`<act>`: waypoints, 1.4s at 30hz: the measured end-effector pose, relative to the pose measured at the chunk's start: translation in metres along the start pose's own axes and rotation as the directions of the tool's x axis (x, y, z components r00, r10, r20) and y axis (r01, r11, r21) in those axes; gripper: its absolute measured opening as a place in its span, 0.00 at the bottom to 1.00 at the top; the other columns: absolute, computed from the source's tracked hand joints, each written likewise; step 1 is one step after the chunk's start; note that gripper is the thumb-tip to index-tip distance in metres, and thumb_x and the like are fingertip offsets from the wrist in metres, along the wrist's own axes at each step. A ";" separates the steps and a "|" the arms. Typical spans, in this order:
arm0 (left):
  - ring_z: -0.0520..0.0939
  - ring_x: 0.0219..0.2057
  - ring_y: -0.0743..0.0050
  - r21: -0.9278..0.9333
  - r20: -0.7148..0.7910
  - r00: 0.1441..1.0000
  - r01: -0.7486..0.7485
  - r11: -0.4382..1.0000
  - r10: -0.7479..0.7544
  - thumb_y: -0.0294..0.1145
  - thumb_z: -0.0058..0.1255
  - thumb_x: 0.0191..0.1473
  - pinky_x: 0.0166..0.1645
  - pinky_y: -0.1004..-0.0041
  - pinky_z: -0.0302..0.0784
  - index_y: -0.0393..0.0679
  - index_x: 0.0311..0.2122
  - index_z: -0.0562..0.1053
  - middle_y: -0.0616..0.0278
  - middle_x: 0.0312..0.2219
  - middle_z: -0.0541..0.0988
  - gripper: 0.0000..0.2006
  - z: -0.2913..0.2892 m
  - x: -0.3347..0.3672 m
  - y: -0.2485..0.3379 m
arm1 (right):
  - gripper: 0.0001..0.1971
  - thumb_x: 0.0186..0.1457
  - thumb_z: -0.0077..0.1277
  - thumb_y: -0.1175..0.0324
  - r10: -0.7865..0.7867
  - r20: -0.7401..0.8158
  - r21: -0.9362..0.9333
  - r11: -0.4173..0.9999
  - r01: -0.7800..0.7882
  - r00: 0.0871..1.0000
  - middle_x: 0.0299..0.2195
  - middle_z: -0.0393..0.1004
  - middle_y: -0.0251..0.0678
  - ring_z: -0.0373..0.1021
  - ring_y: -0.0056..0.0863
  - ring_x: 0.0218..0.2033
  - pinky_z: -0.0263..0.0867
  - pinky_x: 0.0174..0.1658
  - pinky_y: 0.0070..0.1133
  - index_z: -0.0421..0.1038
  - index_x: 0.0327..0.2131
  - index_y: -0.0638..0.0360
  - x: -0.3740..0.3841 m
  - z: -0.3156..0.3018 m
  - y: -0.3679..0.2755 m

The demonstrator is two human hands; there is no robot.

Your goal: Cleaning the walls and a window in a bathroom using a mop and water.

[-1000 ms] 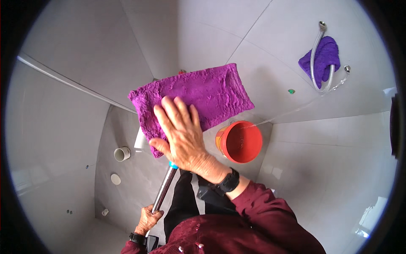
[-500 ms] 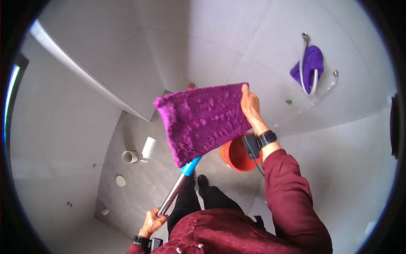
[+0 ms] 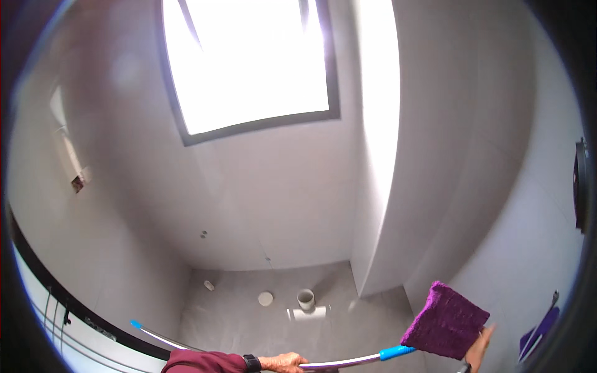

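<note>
A flat mop lies across the lower part of the view, its silver pole (image 3: 342,365) ending in a blue collar (image 3: 395,353) at the shaggy purple mop pad (image 3: 449,318). My left hand (image 3: 283,362) is closed around the pole, well short of the collar. The pole's other end, with a blue tip (image 3: 136,324), sticks out to the left behind my maroon sleeve. At the right edge of the pad, my right hand (image 3: 479,350) grips it; most of those fingers are hidden behind the pad.
A bright window (image 3: 249,68) is set in the wall ahead. On the grey floor stand a short white pipe stub (image 3: 305,299) and a round white cover (image 3: 265,298). A purple cloth (image 3: 547,326) hangs at a metal rail on the right wall. A dark frame edges the left.
My view has swung left and up, bringing in the window. The mop now lies nearly level, its pad low at the right. The red bucket is out of view. Both hands keep hold.
</note>
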State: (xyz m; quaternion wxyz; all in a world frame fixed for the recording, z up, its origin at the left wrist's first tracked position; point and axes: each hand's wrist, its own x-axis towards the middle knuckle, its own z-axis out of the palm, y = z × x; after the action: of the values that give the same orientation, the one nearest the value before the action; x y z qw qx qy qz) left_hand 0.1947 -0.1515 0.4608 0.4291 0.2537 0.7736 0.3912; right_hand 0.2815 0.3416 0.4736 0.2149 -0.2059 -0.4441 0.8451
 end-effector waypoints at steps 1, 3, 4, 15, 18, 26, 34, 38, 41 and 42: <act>0.69 0.15 0.60 0.008 -0.025 1.000 -0.010 1.000 0.010 0.36 0.49 0.36 0.21 0.63 0.63 0.37 0.26 0.70 0.47 0.14 0.70 0.13 0.002 0.002 0.004 | 0.26 0.51 0.35 0.46 -0.052 -0.311 0.213 0.969 0.123 0.949 0.27 0.69 0.42 0.66 0.29 0.28 0.62 0.34 0.25 0.64 0.26 0.66 0.001 0.000 -0.004; 0.70 0.16 0.64 0.073 -0.086 0.996 0.002 0.997 0.004 0.34 0.47 0.36 0.22 0.64 0.63 0.37 0.26 0.70 0.47 0.14 0.70 0.11 0.006 0.006 0.005 | 0.44 0.41 0.51 0.45 -0.068 -0.247 -0.136 0.990 0.035 0.967 0.50 0.56 0.43 0.53 0.36 0.51 0.44 0.55 0.28 0.42 0.55 0.58 0.016 -0.070 0.007; 0.72 0.17 0.65 0.083 -0.162 0.987 -0.002 0.997 0.015 0.34 0.47 0.36 0.23 0.65 0.65 0.40 0.27 0.71 0.49 0.15 0.70 0.11 0.011 0.010 0.001 | 0.43 0.41 0.51 0.46 -0.111 -0.277 -0.183 0.981 0.062 0.954 0.49 0.56 0.43 0.53 0.36 0.50 0.44 0.54 0.28 0.42 0.54 0.59 0.016 -0.044 0.009; 0.75 0.20 0.62 0.061 -0.175 0.983 -0.038 0.997 0.048 0.32 0.44 0.38 0.25 0.65 0.69 0.42 0.31 0.71 0.54 0.17 0.73 0.12 -0.006 0.001 -0.012 | 0.29 0.44 0.46 0.50 -0.392 -0.172 -0.650 0.734 0.195 0.904 0.36 0.57 0.44 0.55 0.34 0.38 0.47 0.43 0.29 0.47 0.40 0.62 0.057 0.058 -0.012; 0.75 0.20 0.63 -0.008 -0.103 0.993 0.060 0.998 -0.060 0.32 0.44 0.38 0.25 0.65 0.69 0.40 0.33 0.70 0.53 0.18 0.73 0.13 -0.024 -0.008 0.001 | 0.26 0.45 0.44 0.51 -0.468 -0.096 -0.793 0.570 0.217 0.879 0.33 0.58 0.45 0.55 0.33 0.35 0.48 0.40 0.29 0.48 0.36 0.63 0.072 0.079 -0.021; 0.72 0.17 0.72 -0.061 -0.214 0.959 -0.201 0.978 0.184 0.31 0.45 0.40 0.20 0.70 0.66 0.38 0.30 0.71 0.61 0.15 0.71 0.10 -0.036 0.000 -0.031 | 0.20 0.47 0.40 0.54 -0.562 0.108 -0.956 0.167 0.241 0.820 0.24 0.59 0.46 0.56 0.31 0.26 0.51 0.31 0.29 0.52 0.27 0.65 0.126 0.107 -0.029; 0.69 0.16 0.74 -0.097 -0.291 0.934 -0.244 0.965 0.207 0.27 0.44 0.32 0.20 0.70 0.62 0.38 0.20 0.69 0.63 0.13 0.69 0.06 -0.029 0.001 -0.070 | 0.20 0.49 0.36 0.57 -0.610 0.177 -0.964 0.051 0.262 0.772 0.15 0.60 0.46 0.58 0.30 0.18 0.53 0.23 0.29 0.55 0.17 0.68 0.154 0.111 -0.025; 0.71 0.19 0.72 -0.099 -0.257 0.964 -0.093 0.991 0.065 0.28 0.46 0.32 0.23 0.69 0.65 0.37 0.26 0.71 0.61 0.16 0.72 0.10 -0.022 -0.018 -0.055 | 0.17 0.46 0.35 0.64 -0.708 0.160 -0.925 0.135 0.355 0.688 0.12 0.57 0.53 0.54 0.39 0.13 0.49 0.20 0.33 0.56 0.13 0.70 0.159 0.112 -0.012; 0.71 0.23 0.75 -0.132 -0.190 0.978 -0.107 0.985 0.081 0.31 0.46 0.36 0.24 0.72 0.65 0.38 0.34 0.69 0.59 0.22 0.72 0.15 -0.022 -0.005 -0.074 | 0.20 0.50 0.35 0.52 -0.516 0.248 -0.901 0.187 0.391 0.820 0.23 0.61 0.45 0.61 0.35 0.24 0.57 0.26 0.28 0.62 0.27 0.64 0.112 0.150 -0.039; 0.71 0.23 0.75 -0.110 -0.159 0.984 -0.104 0.988 0.086 0.31 0.46 0.36 0.24 0.72 0.65 0.38 0.34 0.69 0.59 0.22 0.72 0.15 -0.022 -0.003 -0.068 | 0.25 0.51 0.35 0.44 -0.466 0.299 -0.857 0.252 0.449 0.833 0.30 0.62 0.41 0.61 0.32 0.30 0.59 0.29 0.23 0.62 0.36 0.59 0.097 0.153 -0.050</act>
State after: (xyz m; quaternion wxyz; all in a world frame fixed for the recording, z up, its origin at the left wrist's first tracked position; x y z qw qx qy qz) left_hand 0.1732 -0.2007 0.4135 0.3634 0.2337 0.7668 0.4747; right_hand 0.1283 0.3187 0.5797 0.3068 -0.1570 -0.8646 0.3656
